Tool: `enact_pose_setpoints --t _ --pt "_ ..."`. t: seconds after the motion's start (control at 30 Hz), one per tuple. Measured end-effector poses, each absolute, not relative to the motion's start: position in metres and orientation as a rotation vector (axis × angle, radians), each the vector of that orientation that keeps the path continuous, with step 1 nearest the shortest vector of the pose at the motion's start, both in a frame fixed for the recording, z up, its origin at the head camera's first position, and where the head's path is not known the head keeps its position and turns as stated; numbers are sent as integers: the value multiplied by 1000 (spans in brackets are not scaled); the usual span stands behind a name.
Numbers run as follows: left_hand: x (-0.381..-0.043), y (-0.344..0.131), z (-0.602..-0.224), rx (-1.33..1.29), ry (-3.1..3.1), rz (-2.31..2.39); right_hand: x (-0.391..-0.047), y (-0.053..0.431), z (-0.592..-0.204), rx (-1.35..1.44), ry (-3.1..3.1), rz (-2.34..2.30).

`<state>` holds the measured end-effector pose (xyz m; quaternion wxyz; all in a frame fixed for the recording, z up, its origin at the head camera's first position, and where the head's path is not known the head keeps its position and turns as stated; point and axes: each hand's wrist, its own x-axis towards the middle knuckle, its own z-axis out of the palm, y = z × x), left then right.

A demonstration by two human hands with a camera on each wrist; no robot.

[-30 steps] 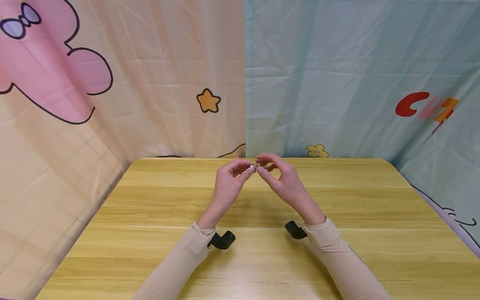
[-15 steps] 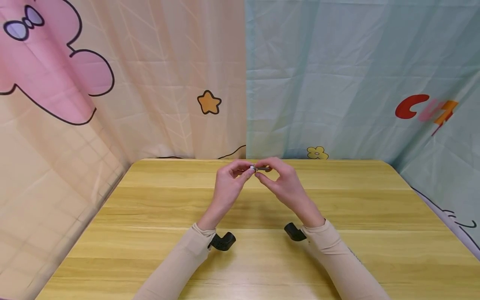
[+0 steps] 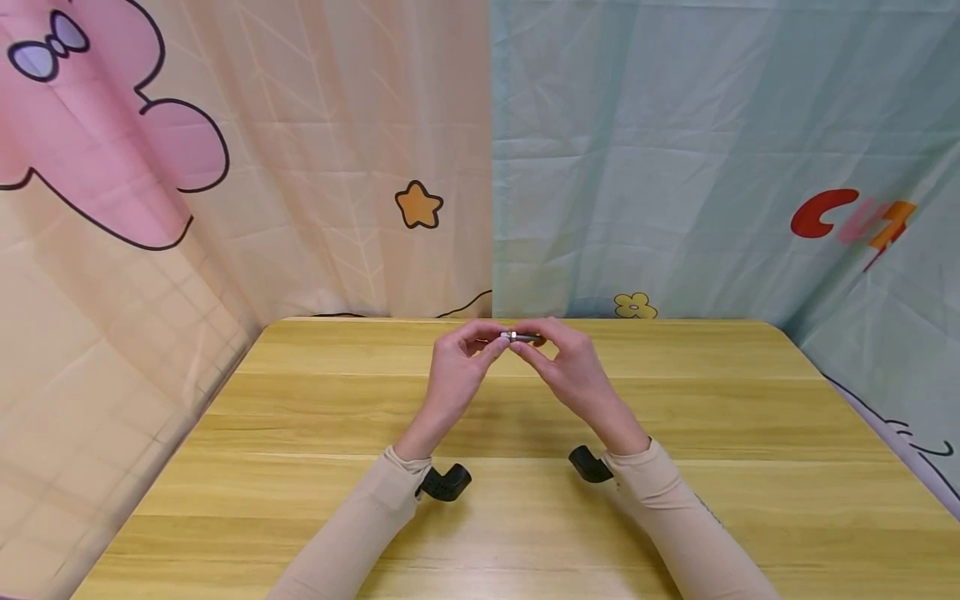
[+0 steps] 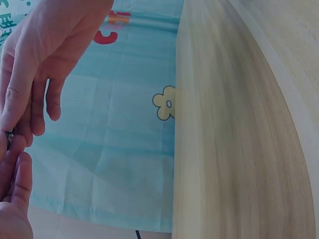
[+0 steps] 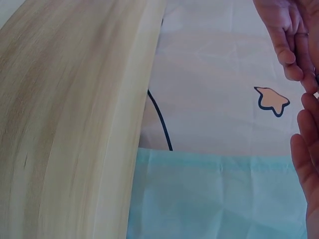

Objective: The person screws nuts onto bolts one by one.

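Observation:
A small silver metal rod with a wider, shiny collar, like a bolt with a nut (image 3: 513, 337), is held roughly level above the far part of the table. My left hand (image 3: 456, 367) pinches its left end between thumb and fingers. From the other side, my right hand (image 3: 576, 367) has thumb and index finger at the collar, and the dark shaft extends toward its palm. In the left wrist view only a dark metallic bit of the bolt (image 4: 9, 134) shows between the fingertips. Fingers cover most of it in the right wrist view.
The wooden table (image 3: 480, 517) spreads beneath both arms. Behind its far edge hang a peach curtain (image 3: 330, 167) and a pale teal curtain (image 3: 675, 167) with cartoon prints. A black wrist device (image 3: 446, 482) sits at the left cuff, another black device (image 3: 589, 464) at the right.
The right thumb and index finger have shifted around the collar, parting and coming back together on it. The left hand keeps its grip and place. The view has tilted slightly.

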<state>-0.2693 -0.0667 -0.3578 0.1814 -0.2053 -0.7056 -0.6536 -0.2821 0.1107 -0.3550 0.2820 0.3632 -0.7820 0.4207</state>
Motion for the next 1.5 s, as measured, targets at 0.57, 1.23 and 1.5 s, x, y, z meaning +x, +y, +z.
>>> enact_pose_setpoints --t 0.57,1.23,1.5 --pt "-270 -67 -359 -631 -1976 -1832 -283 113 -355 967 -2130 1206" --pt "-249 -64 -335 -630 -1967 -1851 -285 111 -355 1071 -2047 1143" --pt "-249 -65 -334 -601 -2006 -1852 -283 111 -354 1012 -2076 1145"
